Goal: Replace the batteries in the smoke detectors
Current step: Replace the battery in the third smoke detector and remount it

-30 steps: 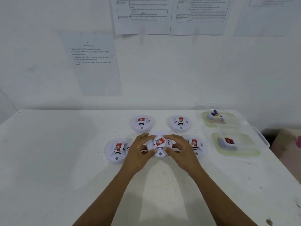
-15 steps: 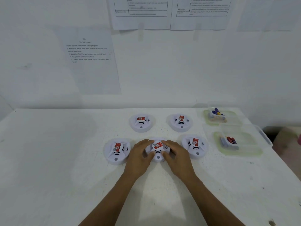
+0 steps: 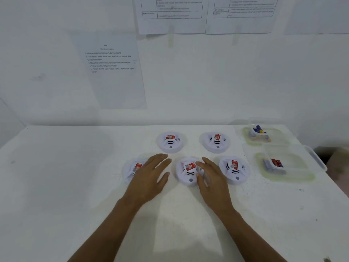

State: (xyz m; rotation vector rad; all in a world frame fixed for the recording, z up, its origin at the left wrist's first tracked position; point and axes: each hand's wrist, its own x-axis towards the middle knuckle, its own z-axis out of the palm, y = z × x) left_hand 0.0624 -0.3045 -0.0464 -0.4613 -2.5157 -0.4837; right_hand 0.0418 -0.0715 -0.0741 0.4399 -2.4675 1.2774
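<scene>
Several round white smoke detectors with red labels lie on the white table (image 3: 75, 186). The middle front detector (image 3: 187, 172) sits between my hands. My left hand (image 3: 151, 174) is flat, fingers spread, just left of it and partly covering the front left detector (image 3: 132, 168). My right hand (image 3: 209, 176) rests open against the middle detector's right side, holding nothing. The front right detector (image 3: 234, 170) and the two at the back (image 3: 171, 141) (image 3: 215, 141) lie untouched.
Two clear plastic tubs stand at the right: the far tub (image 3: 264, 138) holds blue and yellow batteries, the near tub (image 3: 290, 167) red and blue ones. The table's right edge runs close by. Printed sheets hang on the wall behind.
Both hands let go of the middle detector and opened. My left hand slid left toward the front left detector; the right stays beside the middle one.
</scene>
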